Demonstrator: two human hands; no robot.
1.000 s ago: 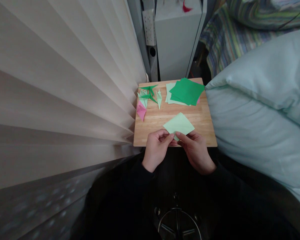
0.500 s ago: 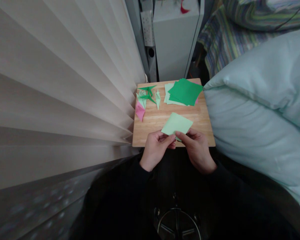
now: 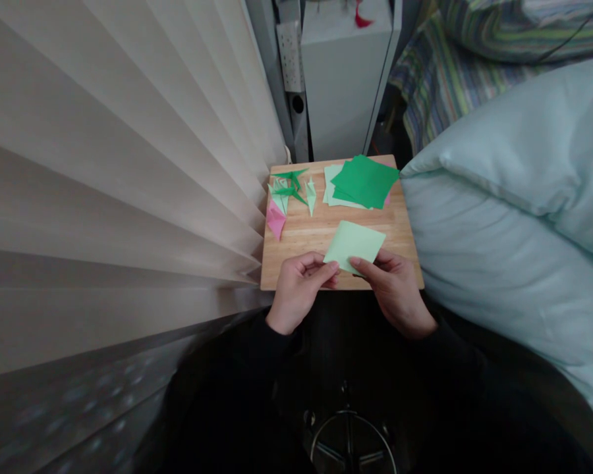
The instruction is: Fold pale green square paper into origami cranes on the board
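A light green sheet of origami paper (image 3: 356, 242) is held a little above the near part of the small wooden table, its far edge tilted away from me. My right hand (image 3: 394, 284) pinches its lower edge, thumb on top and fingers underneath. At the lower left corner, my left hand (image 3: 301, 283) has its thumb and curled fingers closed on the paper. Folded paper pieces lie at the table's far left: dark green ones (image 3: 291, 186), a pink one (image 3: 276, 219) and a light green one (image 3: 311, 196).
On the table's (image 3: 296, 253) far right lies a stack of dark green paper (image 3: 368, 183) over light green sheets (image 3: 329, 185). A pleated curtain (image 3: 217, 164) borders the left side, a pale blue quilt (image 3: 494, 217) the right. Behind stands a white cabinet (image 3: 343, 92).
The light green paper has shifted slightly right and turned a little. My left hand has moved left, from the bottom corner to the left corner; my right hand has moved slightly right.
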